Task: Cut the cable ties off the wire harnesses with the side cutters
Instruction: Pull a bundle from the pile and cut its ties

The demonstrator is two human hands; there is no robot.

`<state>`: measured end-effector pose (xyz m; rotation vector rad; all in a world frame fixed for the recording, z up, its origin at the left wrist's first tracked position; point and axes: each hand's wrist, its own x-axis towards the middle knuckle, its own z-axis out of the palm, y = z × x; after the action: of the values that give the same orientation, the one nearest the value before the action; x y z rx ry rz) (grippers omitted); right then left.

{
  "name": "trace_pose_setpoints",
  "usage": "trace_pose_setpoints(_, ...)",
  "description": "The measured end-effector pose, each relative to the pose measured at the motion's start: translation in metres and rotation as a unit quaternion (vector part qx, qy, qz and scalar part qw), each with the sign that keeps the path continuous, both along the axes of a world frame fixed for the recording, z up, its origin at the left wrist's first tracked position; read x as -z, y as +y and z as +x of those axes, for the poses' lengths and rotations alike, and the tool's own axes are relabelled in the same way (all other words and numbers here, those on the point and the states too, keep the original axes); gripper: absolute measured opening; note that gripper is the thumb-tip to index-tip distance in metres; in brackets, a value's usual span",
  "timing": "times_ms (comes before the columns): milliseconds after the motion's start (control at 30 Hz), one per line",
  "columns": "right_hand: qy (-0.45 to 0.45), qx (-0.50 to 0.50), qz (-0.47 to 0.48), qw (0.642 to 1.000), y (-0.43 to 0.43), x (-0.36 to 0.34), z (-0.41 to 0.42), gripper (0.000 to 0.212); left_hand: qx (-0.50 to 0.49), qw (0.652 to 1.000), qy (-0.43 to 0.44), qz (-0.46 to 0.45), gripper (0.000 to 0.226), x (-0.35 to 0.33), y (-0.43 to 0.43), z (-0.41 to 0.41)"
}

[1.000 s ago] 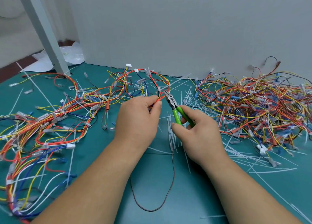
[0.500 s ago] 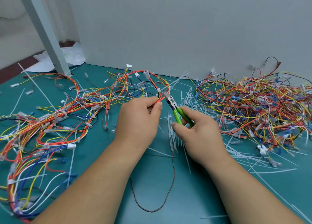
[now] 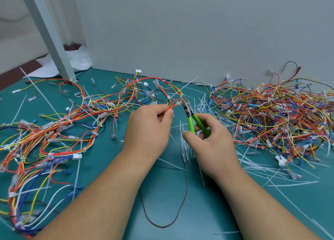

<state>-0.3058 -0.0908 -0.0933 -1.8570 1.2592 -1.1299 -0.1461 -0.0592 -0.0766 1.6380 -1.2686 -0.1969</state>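
Wire harnesses sprawl over the left of the frame on the green table. One orange-and-yellow loop of them rises toward centre, where the left hand lifts it. That grip is closed: thumb and forefinger pinch the wires just below a white cable tie, probably to keep the run taut and present the tie to the tool. The back of the hand faces the camera, and the forearm comes up from the lower left.

Just right of it, the side cutters point up and left with their nose at the tie. Whether the blades have it is too small to tell. The right hand wraps the green handles, thumb against the near one and fingers curled round the far one, with the handles slightly apart. Cut ties litter the table beneath, likely left where they dropped. A dense pile of harnesses fills the right of the frame.
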Motion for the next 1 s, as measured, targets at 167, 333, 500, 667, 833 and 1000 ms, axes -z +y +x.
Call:
trace_pose_setpoints(167, 0.012, -0.007, -0.022, 1.0, 0.002, 0.001, 0.003, 0.036, 0.005, 1.0, -0.008, -0.001, 0.022, 0.0, 0.002, -0.003)
trace_pose_setpoints(333, 0.012, -0.005, -0.031, 0.999, 0.001, 0.002, 0.002, 0.033, 0.02, 1.0, -0.012, -0.005, 0.021, -0.002, 0.003, -0.006)
trace_pose_setpoints(500, 0.003, -0.007, -0.049, 0.999, 0.001, 0.002, 0.003, 0.026, 0.034, 0.999, -0.036, -0.008, 0.019, -0.002, 0.004, -0.01)
trace_pose_setpoints(667, 0.012, -0.035, -0.053, 0.998, 0.001, 0.002, 0.001, 0.016, 0.037, 0.998, -0.054, -0.005, 0.018, -0.004, 0.005, -0.011)
trace_pose_setpoints(833, 0.016, -0.045, -0.052, 0.998, -0.001, 0.002, 0.001, 0.016, 0.034, 0.998, -0.053, -0.006, 0.018, -0.004, 0.006, -0.011)
trace_pose_setpoints(1000, 0.01, -0.05, -0.055, 0.997, -0.001, 0.004, 0.0, 0.015, 0.037, 0.998, -0.041, -0.009, 0.017, -0.004, 0.005, -0.011)
